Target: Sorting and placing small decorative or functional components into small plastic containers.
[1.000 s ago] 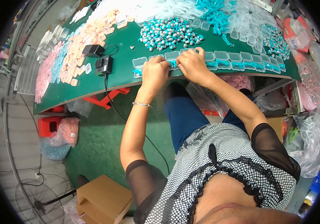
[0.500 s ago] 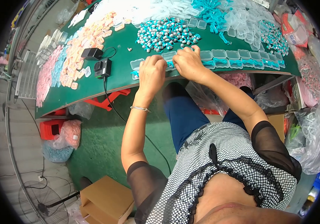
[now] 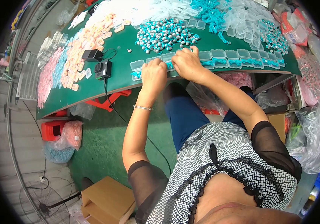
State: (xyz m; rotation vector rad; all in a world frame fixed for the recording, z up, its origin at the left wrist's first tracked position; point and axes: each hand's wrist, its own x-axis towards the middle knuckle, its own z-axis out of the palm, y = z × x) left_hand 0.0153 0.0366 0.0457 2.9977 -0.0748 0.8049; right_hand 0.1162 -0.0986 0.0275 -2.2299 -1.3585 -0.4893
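Observation:
A row of small clear plastic boxes with raised lids (image 3: 218,54) runs along the table's near edge, with teal cords (image 3: 220,61) lying in them. My left hand (image 3: 154,74) is over a box towards the row's left end, fingers curled and pressed together. Close on its right, my right hand (image 3: 187,64) bends over the same stretch of boxes with its fingers pinched. A bit of teal cord shows between the two hands; whatever the fingertips hold is hidden. Left of my left hand stands an open box (image 3: 137,66) with teal cord in it.
Beyond my hands lies a heap of grey-and-teal earplugs (image 3: 165,35). Teal cords (image 3: 214,16) and clear boxes (image 3: 242,28) are piled farther back. A black device (image 3: 102,69) with a cable sits left, near peach-coloured pieces (image 3: 78,61). The green table (image 3: 122,41) curves across.
My left hand has shifted slightly right and lower, uncovering more of the leftmost box. My right hand stays nearly in place, fingers still bent over the boxes.

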